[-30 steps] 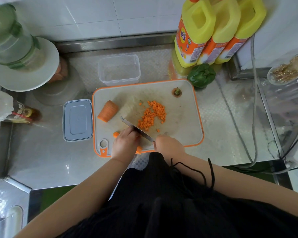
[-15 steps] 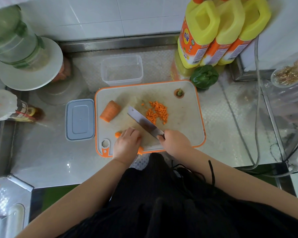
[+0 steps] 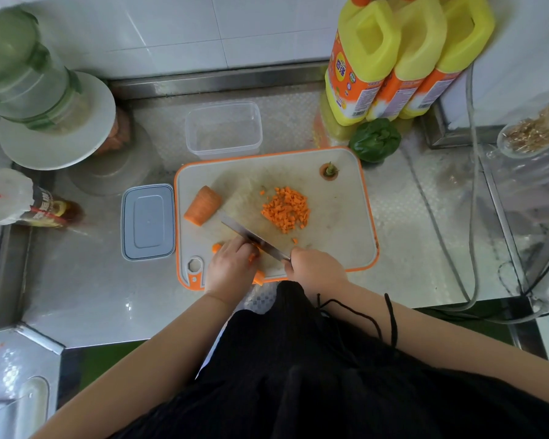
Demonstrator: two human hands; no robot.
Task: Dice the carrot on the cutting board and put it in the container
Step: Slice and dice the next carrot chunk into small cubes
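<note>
Clear plastic container point(image 3: 224, 129) stands behind the cutting board point(image 3: 339, 213), holding nothing visible; its grey lid point(image 3: 148, 221) lies left. Left hand point(image 3: 232, 269) presses carrot strips point(image 3: 258, 275) at the board's near edge, fingers curled over them. Right hand point(image 3: 314, 269) grips the knife point(image 3: 251, 237), blade against the left fingers. Diced carrot point(image 3: 286, 209) is piled mid-board; a carrot chunk point(image 3: 203, 205) lies far left.

The three yellow jugs point(image 3: 406, 58), standing far beyond the hands at the back of the counter, carry orange labels with a round yellow emblem, a barcode and small print, but none of it can be read. The brown bottle point(image 3: 49, 210), lying well off to the left of the hands, shows characters too blurred to make out.
</note>
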